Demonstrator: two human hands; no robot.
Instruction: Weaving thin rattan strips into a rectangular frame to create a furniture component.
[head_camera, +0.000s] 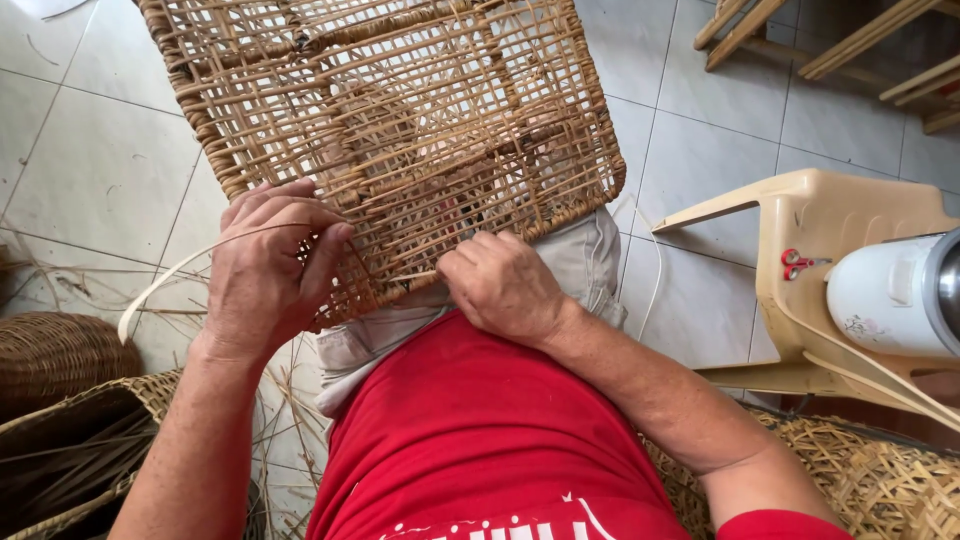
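Now both hands curl on the woven rattan panel (400, 140), left hand (265, 270) fingers pinching a cane strip (170, 275), right hand (500, 285) fisted.

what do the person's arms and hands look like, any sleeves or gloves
Both arms are bare from the hands up past the elbows. The left hand and right hand wear no gloves, rings or watch. A short red sleeve shows only on the right arm, matching the red shirt.

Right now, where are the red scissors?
In the head view, the red scissors lie at the right on the beige plastic chair, just left of the white pot.
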